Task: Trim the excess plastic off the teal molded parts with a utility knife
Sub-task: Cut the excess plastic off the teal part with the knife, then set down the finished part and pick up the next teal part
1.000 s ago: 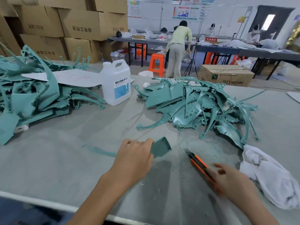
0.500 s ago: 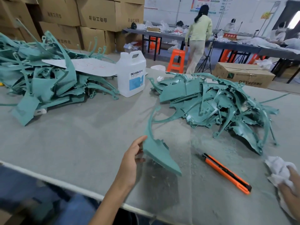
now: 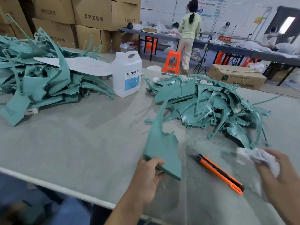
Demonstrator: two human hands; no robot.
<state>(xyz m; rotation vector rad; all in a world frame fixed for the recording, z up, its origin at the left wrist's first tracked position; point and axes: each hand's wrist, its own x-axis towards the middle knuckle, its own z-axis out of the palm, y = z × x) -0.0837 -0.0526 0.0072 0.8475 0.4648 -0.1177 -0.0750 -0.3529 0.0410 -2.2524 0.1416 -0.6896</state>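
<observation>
My left hand (image 3: 146, 179) grips the near end of a long curved teal molded part (image 3: 162, 143), which is raised off the table and points away from me. An orange utility knife (image 3: 220, 173) lies flat on the table between my hands, touched by neither. At the right, my right hand (image 3: 279, 177) holds a crumpled white cloth (image 3: 259, 157), blurred with motion. One heap of teal parts (image 3: 211, 104) sits behind the knife, and a second heap (image 3: 35, 78) fills the left of the table.
A white DEXCON jug (image 3: 127, 73) stands between the heaps, beside a white sheet (image 3: 81, 65) lying on the left heap. Pale shavings dust the grey table (image 3: 73, 143) near the knife. Stacked cardboard boxes, orange stools and people at far tables are behind.
My right hand let go of the knife, which now lies on the table, and picked up the white cloth. My left hand lifted the teal part off the table and regripped its end.
</observation>
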